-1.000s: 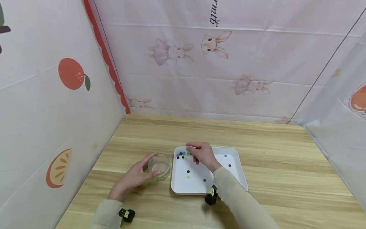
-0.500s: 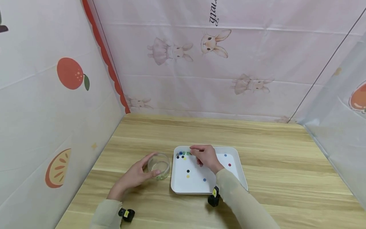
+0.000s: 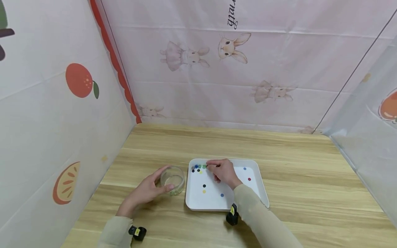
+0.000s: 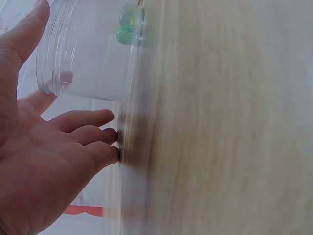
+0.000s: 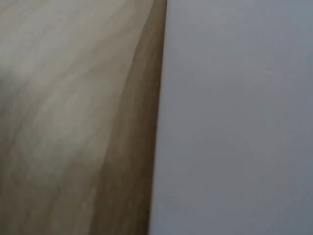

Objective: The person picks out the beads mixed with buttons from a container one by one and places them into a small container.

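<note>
My left hand point(image 3: 148, 187) grips a clear round jar point(image 3: 172, 176) that stands on the table left of the tray, thumb on its near side. In the left wrist view, green marbles point(image 4: 125, 34) lie at the bottom of the jar and the other fingers stay off it. My right hand point(image 3: 224, 171) is inside a white tray point(image 3: 194, 205), at its far side. Its thumb and index finger pinch what seems to be a small marble, mostly hidden by the fingertips. Left of them sits a row of marbles, with a blue marble point(image 3: 196, 166) and a green marble point(image 3: 204, 166).
Small coloured dots mark the tray floor, among them a black dot point(image 3: 204, 186), a yellow dot point(image 3: 204, 192) and a red dot point(image 3: 249, 179). The wooden table point(image 3: 297, 193) meets printed cloth walls behind and on both sides. The right wrist view shows only tray and table.
My right hand has moved a little right and down, from above the green marble to the right end of the row. The left hand and jar have stayed in place.
</note>
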`<move>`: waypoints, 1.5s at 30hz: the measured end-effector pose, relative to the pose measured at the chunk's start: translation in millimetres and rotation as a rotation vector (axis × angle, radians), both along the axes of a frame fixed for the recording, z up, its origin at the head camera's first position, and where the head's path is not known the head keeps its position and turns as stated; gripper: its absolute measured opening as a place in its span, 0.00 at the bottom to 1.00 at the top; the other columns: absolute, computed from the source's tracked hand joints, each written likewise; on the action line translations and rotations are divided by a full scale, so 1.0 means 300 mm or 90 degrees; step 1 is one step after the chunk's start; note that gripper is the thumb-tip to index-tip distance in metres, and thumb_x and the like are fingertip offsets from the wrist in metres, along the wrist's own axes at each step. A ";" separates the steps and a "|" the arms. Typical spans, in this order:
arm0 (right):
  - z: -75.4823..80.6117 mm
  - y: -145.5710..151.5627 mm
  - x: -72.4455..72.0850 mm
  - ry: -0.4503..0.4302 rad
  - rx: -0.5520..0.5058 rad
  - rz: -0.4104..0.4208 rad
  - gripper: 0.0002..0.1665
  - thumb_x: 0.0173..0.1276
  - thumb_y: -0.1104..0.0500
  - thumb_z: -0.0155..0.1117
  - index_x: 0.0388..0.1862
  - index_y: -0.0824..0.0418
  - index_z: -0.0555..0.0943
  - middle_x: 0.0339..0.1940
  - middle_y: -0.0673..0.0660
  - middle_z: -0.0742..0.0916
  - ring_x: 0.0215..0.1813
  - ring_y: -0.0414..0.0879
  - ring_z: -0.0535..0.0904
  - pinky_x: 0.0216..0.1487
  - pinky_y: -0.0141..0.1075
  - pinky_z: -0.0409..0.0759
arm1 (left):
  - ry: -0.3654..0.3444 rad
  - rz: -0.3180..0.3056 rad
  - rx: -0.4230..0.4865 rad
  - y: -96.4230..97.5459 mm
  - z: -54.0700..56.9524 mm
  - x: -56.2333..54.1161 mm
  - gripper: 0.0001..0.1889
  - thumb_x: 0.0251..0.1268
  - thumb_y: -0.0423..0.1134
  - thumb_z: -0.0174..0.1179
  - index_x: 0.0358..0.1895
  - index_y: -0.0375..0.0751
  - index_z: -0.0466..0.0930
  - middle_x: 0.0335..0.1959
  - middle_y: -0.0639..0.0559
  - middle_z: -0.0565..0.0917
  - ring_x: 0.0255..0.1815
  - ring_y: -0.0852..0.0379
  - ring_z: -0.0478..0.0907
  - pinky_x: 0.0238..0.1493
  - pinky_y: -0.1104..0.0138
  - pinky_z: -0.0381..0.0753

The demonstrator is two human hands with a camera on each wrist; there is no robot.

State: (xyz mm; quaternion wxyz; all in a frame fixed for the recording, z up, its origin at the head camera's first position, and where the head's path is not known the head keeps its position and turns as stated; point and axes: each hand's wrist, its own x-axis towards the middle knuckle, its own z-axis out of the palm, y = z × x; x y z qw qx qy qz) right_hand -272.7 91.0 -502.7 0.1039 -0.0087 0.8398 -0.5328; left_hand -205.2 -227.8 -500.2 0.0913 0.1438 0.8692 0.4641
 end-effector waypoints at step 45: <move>0.047 -0.017 0.025 0.056 0.083 0.029 0.14 0.73 0.59 0.72 0.56 0.56 0.90 0.13 0.51 0.79 0.13 0.41 0.71 0.16 0.29 0.72 | -0.008 0.009 -0.006 0.010 0.003 0.004 0.42 0.70 0.54 0.70 0.82 0.56 0.61 0.83 0.37 0.63 0.84 0.31 0.57 0.81 0.33 0.57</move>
